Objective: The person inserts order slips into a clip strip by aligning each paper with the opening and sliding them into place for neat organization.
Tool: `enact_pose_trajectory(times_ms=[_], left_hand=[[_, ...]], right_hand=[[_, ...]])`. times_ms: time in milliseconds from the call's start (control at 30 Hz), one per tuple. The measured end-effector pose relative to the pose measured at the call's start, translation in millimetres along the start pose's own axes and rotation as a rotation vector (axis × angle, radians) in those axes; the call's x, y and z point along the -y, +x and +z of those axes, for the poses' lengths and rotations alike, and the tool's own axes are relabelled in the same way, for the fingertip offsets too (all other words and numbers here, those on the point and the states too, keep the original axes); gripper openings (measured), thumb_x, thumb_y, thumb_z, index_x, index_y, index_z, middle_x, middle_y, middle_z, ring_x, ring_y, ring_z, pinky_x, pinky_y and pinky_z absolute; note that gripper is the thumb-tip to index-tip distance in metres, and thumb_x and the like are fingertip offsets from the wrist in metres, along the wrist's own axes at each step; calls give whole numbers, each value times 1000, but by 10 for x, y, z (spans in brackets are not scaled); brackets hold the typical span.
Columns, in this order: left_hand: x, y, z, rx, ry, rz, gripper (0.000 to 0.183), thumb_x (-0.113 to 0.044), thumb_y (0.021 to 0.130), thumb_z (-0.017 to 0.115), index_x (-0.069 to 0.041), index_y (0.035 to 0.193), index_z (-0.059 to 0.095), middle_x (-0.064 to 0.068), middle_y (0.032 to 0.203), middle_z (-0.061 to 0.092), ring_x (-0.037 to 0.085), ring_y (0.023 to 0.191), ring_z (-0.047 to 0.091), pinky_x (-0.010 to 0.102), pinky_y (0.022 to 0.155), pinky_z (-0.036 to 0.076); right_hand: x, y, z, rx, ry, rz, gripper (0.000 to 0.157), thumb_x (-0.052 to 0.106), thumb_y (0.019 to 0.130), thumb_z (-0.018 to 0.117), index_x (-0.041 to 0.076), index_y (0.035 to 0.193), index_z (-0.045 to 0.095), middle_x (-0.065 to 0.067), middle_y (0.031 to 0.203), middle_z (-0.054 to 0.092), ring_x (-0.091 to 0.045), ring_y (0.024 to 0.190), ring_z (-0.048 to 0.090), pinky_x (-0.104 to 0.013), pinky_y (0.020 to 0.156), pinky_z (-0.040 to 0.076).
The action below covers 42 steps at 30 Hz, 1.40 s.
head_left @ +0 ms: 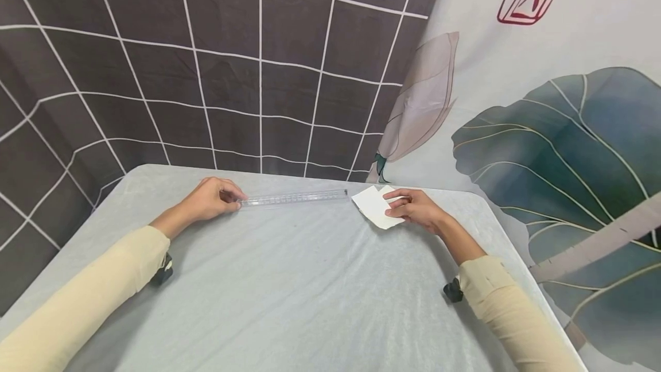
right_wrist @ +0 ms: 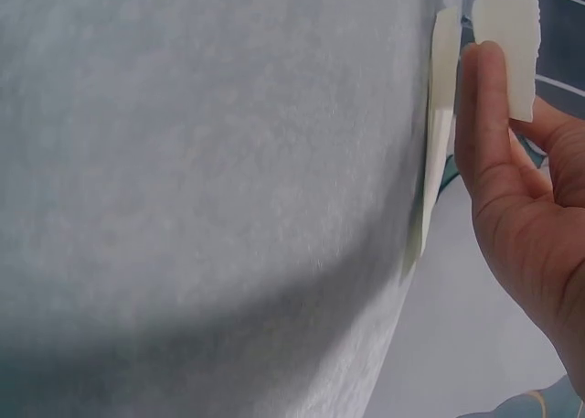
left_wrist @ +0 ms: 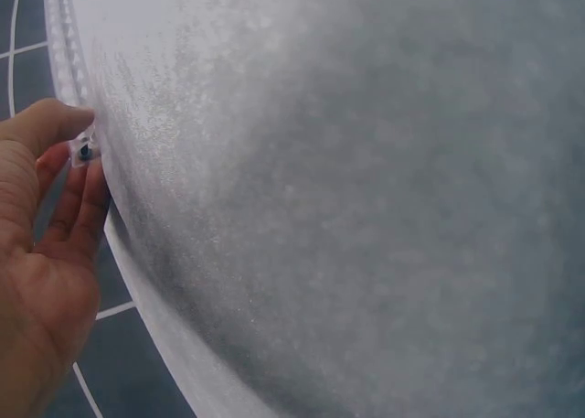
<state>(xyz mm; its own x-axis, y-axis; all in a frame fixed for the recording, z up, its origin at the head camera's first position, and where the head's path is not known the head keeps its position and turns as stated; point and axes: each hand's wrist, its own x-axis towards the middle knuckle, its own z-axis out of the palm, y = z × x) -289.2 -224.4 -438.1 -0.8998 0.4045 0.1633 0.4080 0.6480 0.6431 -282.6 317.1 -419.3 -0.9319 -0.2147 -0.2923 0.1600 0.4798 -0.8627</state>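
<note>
My left hand [head_left: 209, 198] pinches the left end of a long clear plastic tube [head_left: 294, 197] between thumb and fingers. The tube stretches to the right along the far part of the table, with a small dark tip at its right end. In the left wrist view, a dark bluish spot shows at the pinched end of the tube [left_wrist: 84, 151]. My right hand [head_left: 417, 209] pinches a small white paper piece with a torn edge [right_wrist: 510, 48]. Beneath that hand lies another white paper [head_left: 370, 206], close to the tube's right tip.
A light grey cloth covers the table [head_left: 310, 286], whose far edge runs just behind the tube. Beyond it hangs a dark curtain with white grid lines [head_left: 222, 73]. A pale curtain printed with large leaves [head_left: 568, 148] hangs along the right side.
</note>
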Motion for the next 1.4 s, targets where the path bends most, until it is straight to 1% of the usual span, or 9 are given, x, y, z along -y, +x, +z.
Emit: enact_pose_trajectory(times_ms=[167, 400, 800, 1033, 1233, 1400], left_hand=[[-8, -3, -5, 1, -5, -7, 20, 5, 90, 83, -6, 105, 89, 15, 113, 85, 20, 96, 76, 22, 85, 61], [-4, 3, 1, -1, 3, -5, 18, 4, 90, 84, -6, 104, 89, 15, 112, 85, 19, 95, 76, 23, 85, 61], [-10, -4, -1, -3, -2, -9, 19, 5, 89, 84, -6, 104, 90, 14, 111, 85, 18, 94, 75, 22, 84, 61], [-7, 4, 1, 1, -5, -17, 19, 4, 90, 84, -6, 104, 90, 14, 111, 85, 20, 96, 76, 23, 85, 61], [-4, 9, 4, 5, -6, -19, 18, 4, 90, 84, -6, 104, 90, 14, 112, 85, 21, 96, 77, 22, 84, 61], [-6, 10, 2, 5, -2, -24, 18, 4, 90, 85, -6, 104, 90, 14, 112, 85, 20, 96, 77, 23, 85, 61]], right_hand=[[17, 18, 50, 7, -1, 9, 65, 13, 99, 85, 0, 157, 60, 5, 105, 72, -5, 88, 68, -21, 72, 51], [36, 43, 102, 17, 31, 22, 63, 10, 99, 84, -2, 157, 60, 3, 106, 72, -6, 91, 69, -21, 76, 56], [28, 99, 161, 4, 21, 18, 59, 11, 99, 84, -2, 152, 64, 3, 109, 75, -5, 89, 69, -21, 74, 54], [67, 108, 217, -7, 10, 23, 58, 12, 99, 84, -2, 152, 65, -1, 117, 77, -3, 89, 68, -21, 75, 54], [86, 141, 288, -17, 25, 32, 58, 10, 99, 83, -3, 152, 64, -3, 120, 78, -3, 91, 70, -20, 78, 56], [129, 170, 354, -29, 34, 52, 57, 10, 99, 83, -2, 152, 64, -11, 130, 78, -3, 96, 72, -20, 82, 59]])
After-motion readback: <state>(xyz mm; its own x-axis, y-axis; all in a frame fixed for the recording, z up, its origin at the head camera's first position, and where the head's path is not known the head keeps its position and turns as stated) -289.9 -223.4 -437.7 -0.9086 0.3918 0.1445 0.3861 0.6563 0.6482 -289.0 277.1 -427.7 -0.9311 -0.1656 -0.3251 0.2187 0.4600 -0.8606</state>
